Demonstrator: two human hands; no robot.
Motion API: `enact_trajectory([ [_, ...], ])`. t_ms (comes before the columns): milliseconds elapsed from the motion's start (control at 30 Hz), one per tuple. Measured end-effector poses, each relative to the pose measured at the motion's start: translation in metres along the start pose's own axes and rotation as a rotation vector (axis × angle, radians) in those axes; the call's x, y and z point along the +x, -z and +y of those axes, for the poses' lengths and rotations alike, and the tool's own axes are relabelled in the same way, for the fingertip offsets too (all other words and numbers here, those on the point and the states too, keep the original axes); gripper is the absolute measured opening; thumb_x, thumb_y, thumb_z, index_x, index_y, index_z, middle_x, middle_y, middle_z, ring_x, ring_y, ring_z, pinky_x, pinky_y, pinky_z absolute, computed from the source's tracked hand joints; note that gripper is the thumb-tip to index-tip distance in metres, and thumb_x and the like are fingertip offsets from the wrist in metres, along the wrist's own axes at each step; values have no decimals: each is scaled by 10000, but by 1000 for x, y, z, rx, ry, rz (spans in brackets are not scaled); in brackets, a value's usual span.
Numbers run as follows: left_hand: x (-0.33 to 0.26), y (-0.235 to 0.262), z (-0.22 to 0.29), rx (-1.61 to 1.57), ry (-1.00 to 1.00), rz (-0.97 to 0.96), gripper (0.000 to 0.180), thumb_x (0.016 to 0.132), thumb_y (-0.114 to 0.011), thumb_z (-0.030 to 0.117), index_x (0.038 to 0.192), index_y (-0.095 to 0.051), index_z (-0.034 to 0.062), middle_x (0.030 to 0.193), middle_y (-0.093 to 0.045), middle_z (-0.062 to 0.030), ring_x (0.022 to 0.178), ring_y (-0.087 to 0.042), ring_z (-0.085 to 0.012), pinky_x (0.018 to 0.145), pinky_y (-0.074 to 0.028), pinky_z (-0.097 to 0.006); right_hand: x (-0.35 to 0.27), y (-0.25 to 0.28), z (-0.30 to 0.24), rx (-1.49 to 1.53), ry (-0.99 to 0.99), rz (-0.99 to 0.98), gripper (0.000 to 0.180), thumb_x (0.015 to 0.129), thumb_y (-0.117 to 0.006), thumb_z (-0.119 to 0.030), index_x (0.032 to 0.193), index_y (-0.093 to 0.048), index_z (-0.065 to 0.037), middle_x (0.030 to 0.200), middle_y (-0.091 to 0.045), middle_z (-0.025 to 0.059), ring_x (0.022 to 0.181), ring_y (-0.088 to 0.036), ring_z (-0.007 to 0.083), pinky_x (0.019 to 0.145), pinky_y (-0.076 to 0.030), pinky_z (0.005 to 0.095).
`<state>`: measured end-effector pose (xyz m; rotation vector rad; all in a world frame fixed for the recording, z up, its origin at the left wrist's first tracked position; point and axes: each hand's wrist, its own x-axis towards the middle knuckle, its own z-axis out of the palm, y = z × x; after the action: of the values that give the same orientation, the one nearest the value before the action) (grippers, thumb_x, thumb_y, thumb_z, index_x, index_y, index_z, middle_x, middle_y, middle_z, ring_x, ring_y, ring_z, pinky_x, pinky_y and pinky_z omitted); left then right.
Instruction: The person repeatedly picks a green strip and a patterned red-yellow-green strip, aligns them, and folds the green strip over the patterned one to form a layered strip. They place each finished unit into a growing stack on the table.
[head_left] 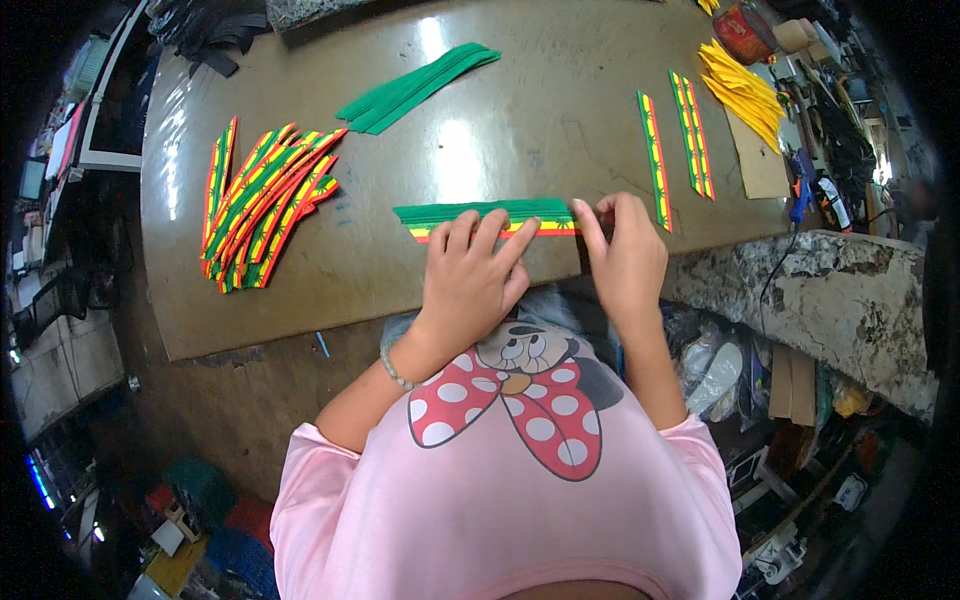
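Note:
A striped red, yellow and green strip (553, 228) with dark leaf shapes lies across the table in front of me, with green strips (430, 212) along its far edge. My left hand (472, 260) rests on it, fingers spread and lying flat over the striped band. At the right end of the strips is my right hand (622, 245); its thumb touches or nearly touches that end, and a gap shows between thumb and curled fingers. A pile of striped strips (265, 205) lies to the left. Farther back sits a bundle of green strips (420, 88).
Two striped strips (655, 160) lie apart on the right of the table (560, 110). Beyond them are yellow strips (745, 95) on brown cardboard (757, 165) and a red round container (745, 33). A blue tool (800, 190) with a cord hangs by the right edge.

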<state>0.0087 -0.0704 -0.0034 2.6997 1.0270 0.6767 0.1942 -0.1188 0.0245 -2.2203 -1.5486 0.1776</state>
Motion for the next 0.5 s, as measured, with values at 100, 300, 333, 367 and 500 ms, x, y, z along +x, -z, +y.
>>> enact_trajectory([
  [100, 0, -4, 1, 0, 13, 16, 427, 839, -654, 202, 1265, -632, 208, 1159, -551, -71, 1094, -491, -297, 952, -391, -437, -18, -13, -4, 71, 325, 104, 303, 856, -637, -37, 1157, -626, -7, 1133, -631, 164, 1084, -577, 340, 921, -473, 404],
  [300, -7, 19, -20, -42, 169, -1, 327, 862, -672, 227, 1187, -702, 221, 1101, -582, -76, 1069, -520, -279, 905, -394, -434, -31, -24, 10, 56, 357, 106, 470, 752, -628, -11, 1222, -622, -5, 1191, -624, 144, 1111, -569, 334, 980, -450, 463],
  [333, -9, 28, -30, -55, 235, -18, 300, 862, -679, 239, 1158, -721, 217, 1090, -589, -77, 1063, -527, -275, 890, -394, -433, -30, -24, 11, 21, 379, 80, 467, 751, -622, -6, 1218, -621, 0, 1190, -624, 144, 1113, -569, 335, 979, -450, 463],
  [367, -12, 40, -40, -34, 321, -2, 266, 870, -683, 244, 1128, -735, 203, 1074, -594, -83, 1063, -532, -280, 882, -397, -428, -30, -23, 11, -1, 392, 81, 463, 751, -616, -1, 1214, -621, 4, 1190, -624, 145, 1114, -569, 336, 978, -450, 462],
  [500, -8, 53, -52, 26, 343, 133, 210, 852, -721, 228, 1044, -742, 145, 1061, -604, -86, 1047, -550, -288, 874, -412, -434, -29, -21, 8, -13, 380, 44, 467, 746, -607, 10, 1213, -617, 23, 1191, -624, 145, 1128, -565, 337, 988, -446, 460],
])
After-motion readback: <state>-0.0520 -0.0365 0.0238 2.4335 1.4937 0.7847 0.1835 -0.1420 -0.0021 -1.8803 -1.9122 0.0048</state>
